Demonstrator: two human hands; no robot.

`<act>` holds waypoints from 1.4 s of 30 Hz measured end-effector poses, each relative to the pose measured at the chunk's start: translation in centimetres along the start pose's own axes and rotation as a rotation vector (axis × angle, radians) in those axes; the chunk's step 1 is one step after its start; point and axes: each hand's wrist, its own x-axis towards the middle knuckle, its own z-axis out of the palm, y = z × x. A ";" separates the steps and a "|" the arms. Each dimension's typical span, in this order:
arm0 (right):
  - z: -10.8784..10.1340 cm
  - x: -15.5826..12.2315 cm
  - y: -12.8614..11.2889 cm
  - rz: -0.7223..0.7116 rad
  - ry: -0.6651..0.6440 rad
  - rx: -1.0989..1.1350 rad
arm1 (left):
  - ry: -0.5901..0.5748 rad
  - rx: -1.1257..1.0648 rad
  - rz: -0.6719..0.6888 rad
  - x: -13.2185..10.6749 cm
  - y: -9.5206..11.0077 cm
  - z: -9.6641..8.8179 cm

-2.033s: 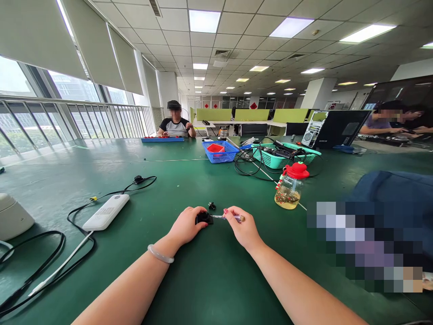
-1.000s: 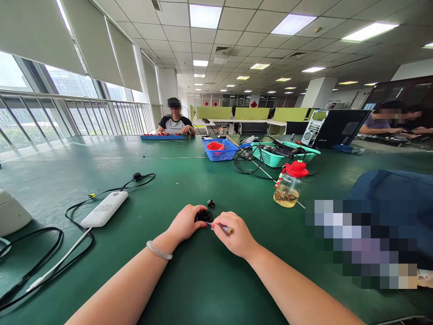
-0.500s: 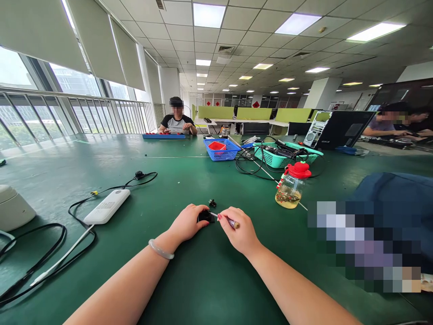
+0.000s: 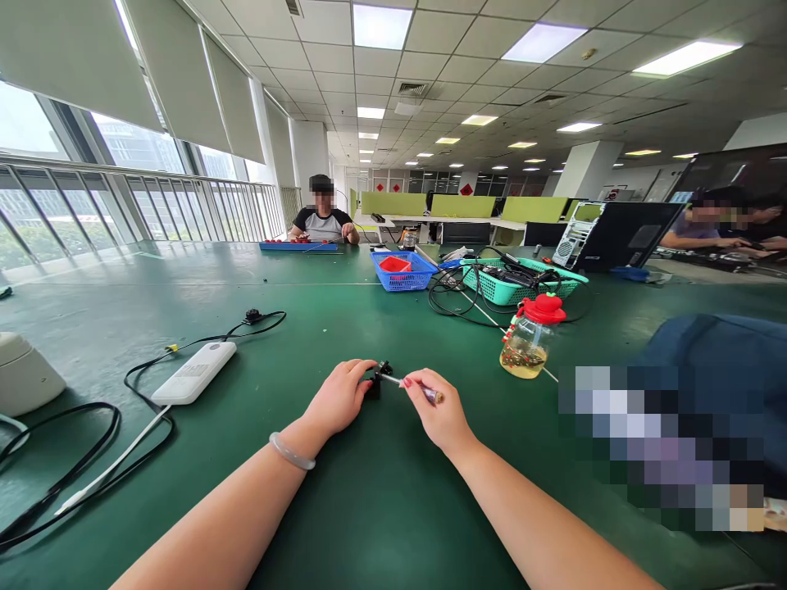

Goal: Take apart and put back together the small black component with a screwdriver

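- Apparently a shared workspace: a broad green desk [image 4: 393,508] fills the foreground, with a blue basket [image 4: 404,281] and a teal basket [image 4: 501,288] toward its far edge.
- Both forearms reach in from the near side and converge mid-desk; the hands are apart, a small gap between them.
- The left hand [image 4: 337,397], wrist ringed by a pale bangle [image 4: 292,452], lies low, thumb and fingers closed on a black part.
- The right hand [image 4: 439,410] pinches a slim screwdriver [image 4: 432,395] between thumb and forefinger, other fingers curled under.
- The screwdriver lies nearly level, its tip pointing left at the black part [image 4: 374,389], well short of the desk's far edge.
- The step in hand looks like working that tip against the part; the next move seems to call for a firm left hold and a steady tip.
- Smallest, a black fitting [image 4: 385,367] sits just beyond; whether it touches the part, I cannot tell.
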 end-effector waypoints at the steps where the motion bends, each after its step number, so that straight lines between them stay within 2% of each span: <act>1: -0.2 0.1 0.0 0.009 0.045 0.012 | 0.024 0.039 -0.042 0.0 -0.1 -0.1; 3: -0.4 0.3 0.2 0.040 0.118 0.014 | 0.033 0.134 -0.131 0.0 -0.2 -0.3; 6: -0.5 0.5 0.8 0.122 0.139 -0.018 | -0.053 0.253 -0.210 -0.1 -0.2 -0.6; 10: -0.3 0.6 2.0 0.244 0.077 -0.051 | -0.126 0.283 -0.227 -0.4 0.4 -1.0; 16: 0.1 0.6 3.0 0.359 -0.033 -0.049 | -0.051 0.289 -0.253 -0.4 1.0 -0.8; 19: 0.3 0.7 3.0 0.336 -0.051 -0.056 | -0.036 0.165 -0.177 -0.2 0.9 -0.4; 22: 0.5 0.8 3.0 0.287 -0.060 -0.076 | -0.125 0.016 -0.038 0.0 0.9 0.2; 24: 0.5 0.9 2.9 0.282 -0.080 -0.086 | -0.159 0.015 -0.014 0.0 0.8 0.5; 27: 0.4 0.8 2.7 0.305 -0.104 -0.078 | -0.131 0.083 -0.098 0.0 0.5 0.7; 31: 0.3 0.6 2.3 0.321 -0.135 -0.051 | -0.107 0.134 -0.302 0.1 -0.1 0.6; 34: 0.3 0.5 1.8 0.328 -0.174 0.035 | -0.073 0.134 -0.351 0.1 -0.3 0.6; 36: 0.3 0.6 1.7 0.345 -0.120 0.111 | -0.073 0.100 -0.327 0.0 -0.2 0.6; 40: -0.1 1.1 2.3 0.400 0.096 0.215 | -0.136 0.060 -0.220 -0.2 0.4 0.5; 42: -0.3 1.4 2.9 0.423 0.143 0.241 | -0.163 0.059 -0.175 -0.3 0.6 0.5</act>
